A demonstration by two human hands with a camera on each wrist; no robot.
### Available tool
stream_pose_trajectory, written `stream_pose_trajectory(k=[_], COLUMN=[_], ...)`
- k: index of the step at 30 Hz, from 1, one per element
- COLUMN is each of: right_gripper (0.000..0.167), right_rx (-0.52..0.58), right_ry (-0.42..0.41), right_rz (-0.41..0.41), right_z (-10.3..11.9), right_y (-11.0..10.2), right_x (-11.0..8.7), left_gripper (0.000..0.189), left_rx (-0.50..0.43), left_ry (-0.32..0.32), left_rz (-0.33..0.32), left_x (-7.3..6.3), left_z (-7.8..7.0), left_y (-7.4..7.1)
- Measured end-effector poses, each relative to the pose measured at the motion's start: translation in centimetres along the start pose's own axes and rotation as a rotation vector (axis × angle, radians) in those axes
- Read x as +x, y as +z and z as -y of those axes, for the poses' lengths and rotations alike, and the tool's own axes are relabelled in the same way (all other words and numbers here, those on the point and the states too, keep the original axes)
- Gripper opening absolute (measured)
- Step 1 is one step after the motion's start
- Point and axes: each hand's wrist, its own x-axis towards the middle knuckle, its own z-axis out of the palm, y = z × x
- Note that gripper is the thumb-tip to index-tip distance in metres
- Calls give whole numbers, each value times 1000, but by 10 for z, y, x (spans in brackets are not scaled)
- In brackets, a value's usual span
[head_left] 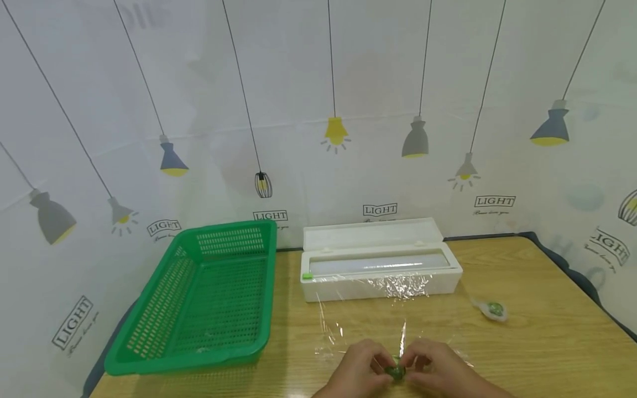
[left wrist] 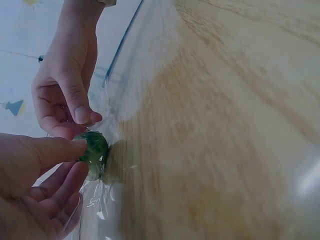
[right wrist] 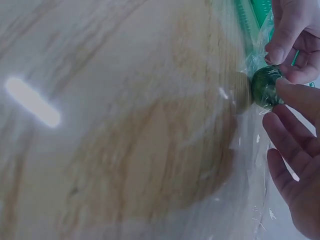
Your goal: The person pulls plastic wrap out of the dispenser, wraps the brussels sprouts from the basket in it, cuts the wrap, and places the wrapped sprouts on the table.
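Note:
A small round green vegetable (head_left: 396, 372) with pale veins sits at the table's front edge, with clear cling film (head_left: 343, 331) around it. My left hand (head_left: 359, 369) pinches film and vegetable from the left side, thumb against its surface. From the other side, my right hand (head_left: 435, 367) pinches the same bundle between thumb and fingers. In the left wrist view the fingertips of both hands meet at the green vegetable (left wrist: 94, 150). The right wrist view shows the vegetable (right wrist: 266, 87) under shiny, wrinkled film. The sheet runs back to a white cling film box (head_left: 380, 287), its lid raised.
A green plastic basket (head_left: 271, 287) stands on the left of the wooden table (head_left: 537, 342). To the right lies a small green piece wrapped in film (head_left: 494, 310). A green cutter slide (head_left: 307, 276) sits on the box's left front edge. A lamp-printed sheet (head_left: 298, 83) hangs behind.

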Motion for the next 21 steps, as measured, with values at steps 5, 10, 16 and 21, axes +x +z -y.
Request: stream_pose_trajectory(k=[5, 10, 16, 21], right_gripper=[10, 11, 12, 13], right_rx=[51, 72, 110, 135], right_ry=[124, 136, 211, 229], right_rz=[-12, -35, -14, 19], right_z=[1, -2, -4, -4], right_y=[2, 3, 0, -3], right_x=[3, 4, 8, 10], left_gripper=[13, 12, 12, 10], left_rx=[-47, -29, -16, -23], left_ry=[6, 7, 20, 31], left_rz=[-26, -38, -44, -51], left_x=[2, 6, 9, 10], left_z=[1, 3, 5, 8], left_y=[0, -1, -2, -2])
